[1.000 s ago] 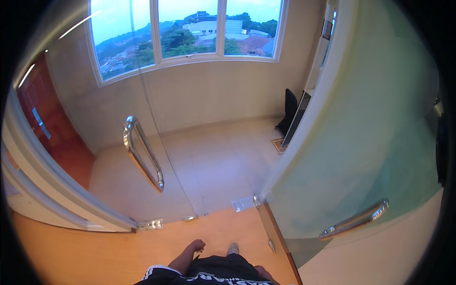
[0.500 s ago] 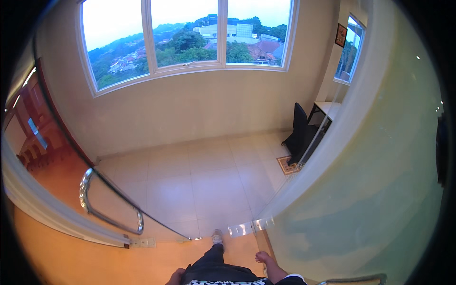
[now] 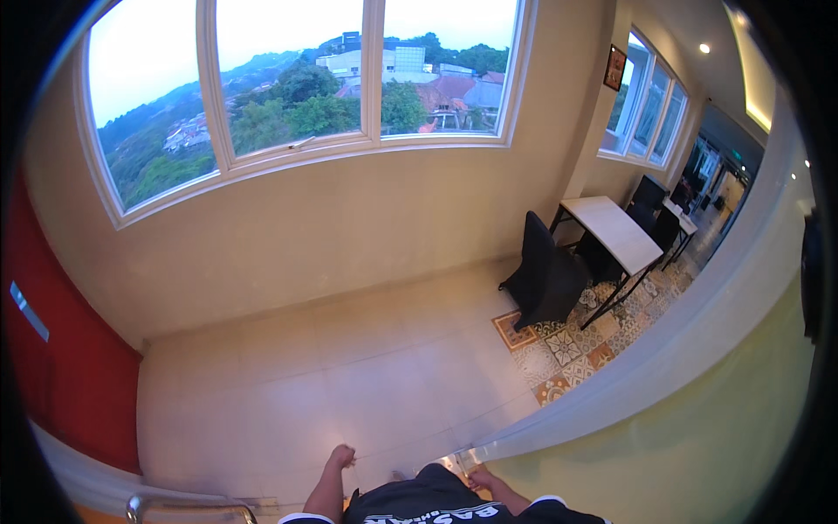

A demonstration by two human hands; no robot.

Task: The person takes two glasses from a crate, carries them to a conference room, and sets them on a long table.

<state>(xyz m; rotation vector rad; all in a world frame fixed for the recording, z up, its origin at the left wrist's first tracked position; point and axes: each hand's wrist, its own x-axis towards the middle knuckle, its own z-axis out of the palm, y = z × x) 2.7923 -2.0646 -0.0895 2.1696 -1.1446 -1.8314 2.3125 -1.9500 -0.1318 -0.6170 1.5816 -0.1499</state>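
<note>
My left hand [image 3: 340, 456] hangs low at the bottom middle, curled into a fist with nothing in it, over the pale tiled floor [image 3: 349, 375]. My right hand [image 3: 482, 478] hangs loose and holds nothing. It is just beside the lower edge of a frosted greenish glass door [image 3: 690, 419] that sweeps up the right side. Between the hands is my dark shirt. A metal bar handle [image 3: 188, 505] of another glass door leaf shows at the bottom left, apart from both hands.
A white table [image 3: 611, 229] with black chairs [image 3: 546, 279] stands at the right on patterned tiles [image 3: 567, 349]. A wide window [image 3: 297, 96] fills the far wall above a beige sill wall. A red wall [image 3: 52, 349] runs along the left.
The view has moved forward through the doorway and tilted up. The left door leaf and its handle slid down to the bottom left corner. Both hands stay low at my sides.
</note>
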